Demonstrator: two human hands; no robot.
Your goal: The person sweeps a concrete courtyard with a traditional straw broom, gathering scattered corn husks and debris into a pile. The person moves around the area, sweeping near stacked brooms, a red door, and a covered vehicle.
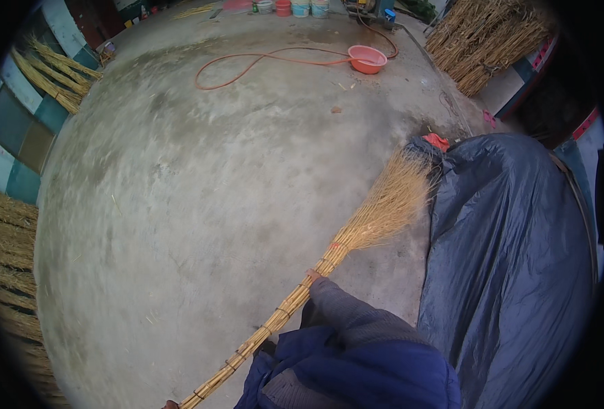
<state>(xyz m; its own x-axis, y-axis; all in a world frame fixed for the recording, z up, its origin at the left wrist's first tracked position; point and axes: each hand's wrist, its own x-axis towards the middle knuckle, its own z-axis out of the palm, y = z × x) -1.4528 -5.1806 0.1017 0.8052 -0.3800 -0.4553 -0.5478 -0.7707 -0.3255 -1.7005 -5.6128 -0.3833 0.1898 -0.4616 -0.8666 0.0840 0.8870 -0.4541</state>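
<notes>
A long broom [295, 300] of bundled pale stalks, tied at intervals with dark bands, slants across the lower middle of the head view. Its bristle head [397, 198] fans out to the upper right, close beside a dark plastic sheet. My right hand [313, 274] is closed around the handle just below the bristles. At the bottom edge, my left hand [171, 404] shows only in part, closed at the handle's lower end. A blue vest and grey knitted sleeve [343, 307] partly cover the view below the broom.
The dark plastic sheet [506, 266] drapes over something at right, with a red bag [436, 142] by its corner. A pink basin [367, 60] and an orange hose [268, 56] lie farther off. Stalk bundles [486, 41] lean at upper right; more stalks [5, 259] line the left.
</notes>
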